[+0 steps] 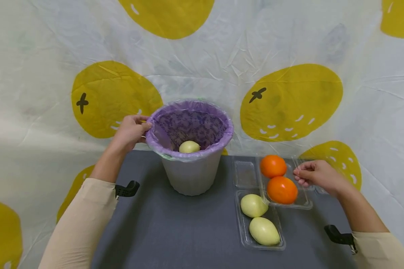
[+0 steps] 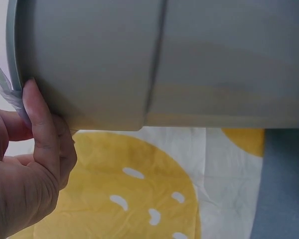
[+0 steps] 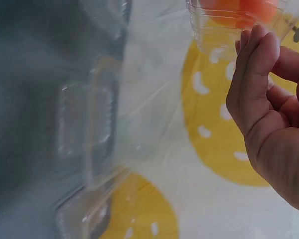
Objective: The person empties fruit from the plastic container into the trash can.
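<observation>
At the left hand's (image 1: 130, 130) fingertips is the rim of a pale bin (image 1: 192, 177), pinched between thumb and fingers, together with the purple bag (image 1: 159, 139) folded over it. The bin stands just to the right of that hand, its mouth tilted toward the person, and one pale yellow fruit (image 1: 189, 147) shows inside. Well apart on the other side, the right hand (image 1: 318, 175) has its fingers bent inward and nearly closed, thumb and fingertips pinching the edge of a clear tray (image 1: 303, 197) above the table (image 1: 168, 231). Two orange fruits (image 1: 282, 190) sit in it, left of the fingertips. Nearer the person than this hand, a second tray (image 1: 245, 238) holds two yellow fruits (image 1: 264, 231), partly overlapped by the first. Another plastic tray (image 1: 245, 175) lies between the bin and the right hand.
</observation>
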